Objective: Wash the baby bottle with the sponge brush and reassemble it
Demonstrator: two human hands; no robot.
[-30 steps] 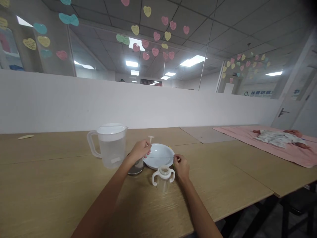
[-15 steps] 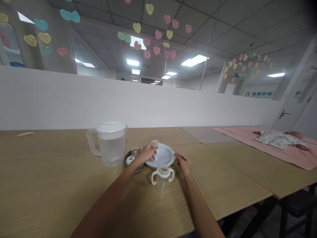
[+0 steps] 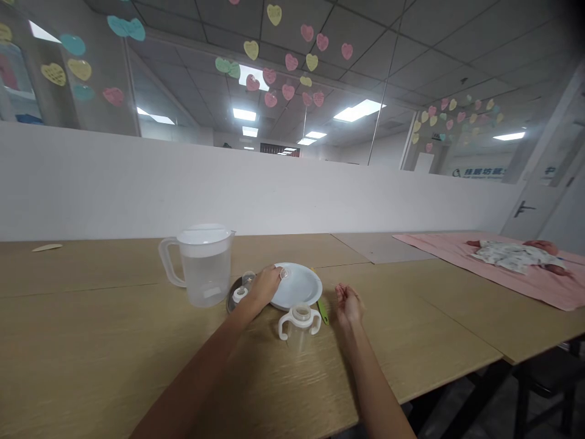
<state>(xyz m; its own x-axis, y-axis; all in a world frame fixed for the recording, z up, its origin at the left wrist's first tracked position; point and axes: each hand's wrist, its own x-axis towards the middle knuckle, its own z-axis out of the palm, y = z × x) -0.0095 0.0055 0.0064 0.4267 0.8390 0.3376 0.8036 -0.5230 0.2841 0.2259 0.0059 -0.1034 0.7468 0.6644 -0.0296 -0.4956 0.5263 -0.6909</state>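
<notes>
My left hand (image 3: 265, 286) is closed on a small clear round piece (image 3: 284, 273) at the left rim of a white bowl (image 3: 299, 283). To the right of the bowl, my right hand (image 3: 350, 306) is turned palm up with its fingers curled together; what they hold, if anything, cannot be made out. In front of the bowl stands a clear baby bottle (image 3: 299, 332) with two white handles and no top on it. A green-handled utensil (image 3: 323, 311) lies by the bowl's right side, partly hidden. Behind my left wrist, a metal dish (image 3: 230, 302) holds a white ring (image 3: 240, 294) and a clear cap (image 3: 248, 278).
A clear lidded water jug (image 3: 208, 268) stands left of the dish. At the far right, a baby doll (image 3: 512, 256) in a patterned outfit lies on a pink cloth (image 3: 557, 292). A pale flat piece (image 3: 47, 247) is at far left. A white wall (image 3: 274, 195) runs behind.
My right hand has drawn back to the right, away from the bowl, and turned palm up. The thin line across the bowl is gone. My left hand has lowered slightly with the clear piece.
</notes>
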